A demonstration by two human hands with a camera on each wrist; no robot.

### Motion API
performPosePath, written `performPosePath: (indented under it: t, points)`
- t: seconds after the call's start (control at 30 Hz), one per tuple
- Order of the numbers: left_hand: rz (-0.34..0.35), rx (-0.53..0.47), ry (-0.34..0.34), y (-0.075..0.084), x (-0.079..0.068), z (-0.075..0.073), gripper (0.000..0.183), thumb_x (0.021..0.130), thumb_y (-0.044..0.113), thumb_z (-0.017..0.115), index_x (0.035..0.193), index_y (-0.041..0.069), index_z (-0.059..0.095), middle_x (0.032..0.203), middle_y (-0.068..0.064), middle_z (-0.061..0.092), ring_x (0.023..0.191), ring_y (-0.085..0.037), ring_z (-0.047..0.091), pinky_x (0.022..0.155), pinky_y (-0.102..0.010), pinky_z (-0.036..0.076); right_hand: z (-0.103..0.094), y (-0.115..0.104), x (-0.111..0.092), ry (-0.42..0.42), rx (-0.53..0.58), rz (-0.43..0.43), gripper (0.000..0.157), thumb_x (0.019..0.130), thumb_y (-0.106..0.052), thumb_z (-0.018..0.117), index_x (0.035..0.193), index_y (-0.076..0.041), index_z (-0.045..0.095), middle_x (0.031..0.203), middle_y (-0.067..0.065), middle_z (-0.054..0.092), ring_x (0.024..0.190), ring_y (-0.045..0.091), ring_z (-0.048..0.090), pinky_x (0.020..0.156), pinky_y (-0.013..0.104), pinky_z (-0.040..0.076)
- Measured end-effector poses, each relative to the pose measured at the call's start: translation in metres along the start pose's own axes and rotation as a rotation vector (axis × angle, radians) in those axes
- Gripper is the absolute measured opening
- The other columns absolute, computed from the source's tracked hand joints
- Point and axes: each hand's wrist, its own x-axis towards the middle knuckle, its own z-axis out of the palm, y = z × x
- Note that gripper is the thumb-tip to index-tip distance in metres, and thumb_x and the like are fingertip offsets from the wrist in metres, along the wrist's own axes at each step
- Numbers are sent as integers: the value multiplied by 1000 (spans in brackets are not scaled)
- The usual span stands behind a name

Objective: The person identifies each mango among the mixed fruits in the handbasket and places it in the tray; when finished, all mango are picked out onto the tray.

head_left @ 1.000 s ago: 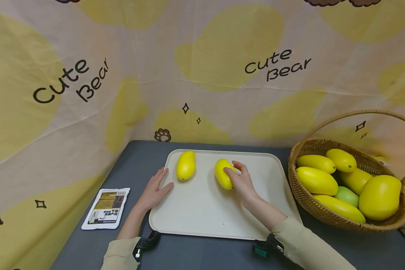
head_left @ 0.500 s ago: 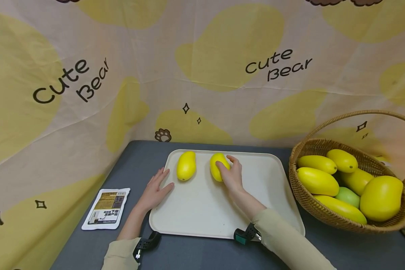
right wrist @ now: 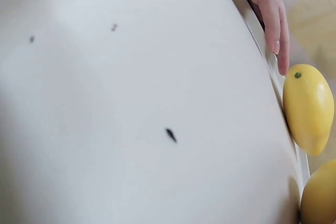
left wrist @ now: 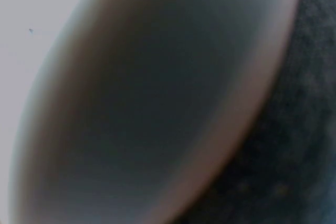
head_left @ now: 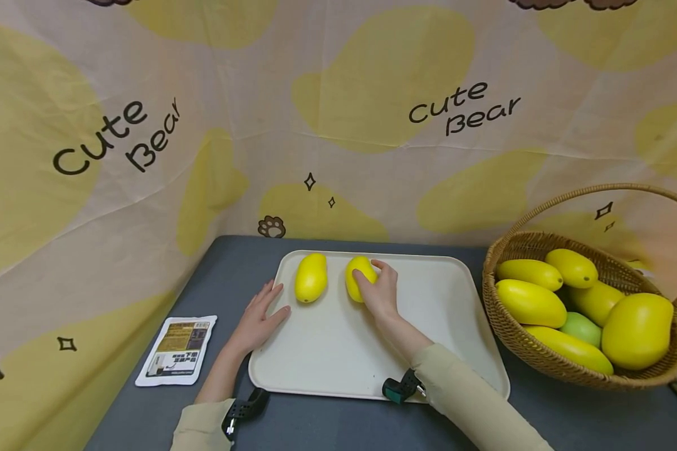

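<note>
In the head view a white rectangular tray (head_left: 327, 357) lies on the table. My right hand (head_left: 380, 297) holds a yellow mango (head_left: 356, 275) between thumb and fingers at the tray's far middle. Left of it, a second yellow mango (head_left: 311, 279) lies on the tray, apart from both hands. My left hand (head_left: 259, 319) rests on the tray's left rim, its fingers straight. In the right wrist view, fingers (right wrist: 272, 19) show at the upper right, near one mango (right wrist: 308, 109). The left wrist view is mostly filled by a dark blur.
To the right stands a wicker basket (head_left: 496, 313) with a tall handle, holding several yellow mangoes and one green fruit (head_left: 580, 329). A flat white packet (head_left: 177, 351) lies on the table left of my left arm. Behind the table hangs a printed cloth (head_left: 361, 188).
My right hand has carried its mango left and farther back on the tray, closer to the other mango. The left hand has stayed in place.
</note>
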Motion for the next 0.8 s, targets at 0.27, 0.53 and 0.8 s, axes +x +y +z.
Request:
performPosePath:
  t: [0.27,0.53,0.8]
  points:
    - [-1,1,1,0,1,0,64,99,31,57,153,9,32,161,-16,12,147,-42,2,113,-63,-1,-3,-1,-1,-35,-14,21,62,87,-30,69,138,-4,44,140,18,37,125,34,43,105,45,37]
    - [-12,-2,9,1,0,0,64,98,31,58,152,9,33,161,-16,13,147,-42,3,112,-64,0,-4,2,0,-65,-11,35,66,86,-32,71,138,-3,43,138,18,41,125,34,45,103,46,40]
    - [-5,-5,9,1,0,0,63,98,30,58,152,8,34,161,-17,14,147,-42,3,114,-62,0,-6,2,0,-82,-17,57,66,88,-36,68,139,-4,42,140,17,42,127,33,45,105,45,39]
